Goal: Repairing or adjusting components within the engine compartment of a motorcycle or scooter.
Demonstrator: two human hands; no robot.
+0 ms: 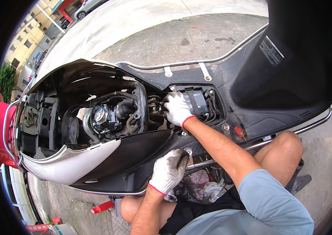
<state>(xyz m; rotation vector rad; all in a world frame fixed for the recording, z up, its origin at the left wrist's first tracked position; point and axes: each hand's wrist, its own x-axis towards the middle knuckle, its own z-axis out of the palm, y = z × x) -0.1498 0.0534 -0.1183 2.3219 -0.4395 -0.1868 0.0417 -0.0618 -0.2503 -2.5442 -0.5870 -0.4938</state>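
A scooter with its seat and upper covers off lies across the view, its engine (102, 115) exposed on the left. My right hand (177, 109), in a white knit glove with a red cuff, rests with bent fingers at the left edge of the black battery (196, 102) in the floorboard well. Its fingertips are partly hidden, so what they grip cannot be made out. Nearer me, my left hand (169, 170), gloved alike and soiled dark at the fingers, is closed beside the floorboard edge. Anything inside its fingers is hidden.
A red-handled tool (239, 131) lies on the black floorboard (260, 121). Chrome side rails (318, 119) run along the scooter. Crumpled plastic bags (213, 191) sit between my knees. A red-ended object (103, 207) is low at left. Dark bodywork (287, 58) rises at right.
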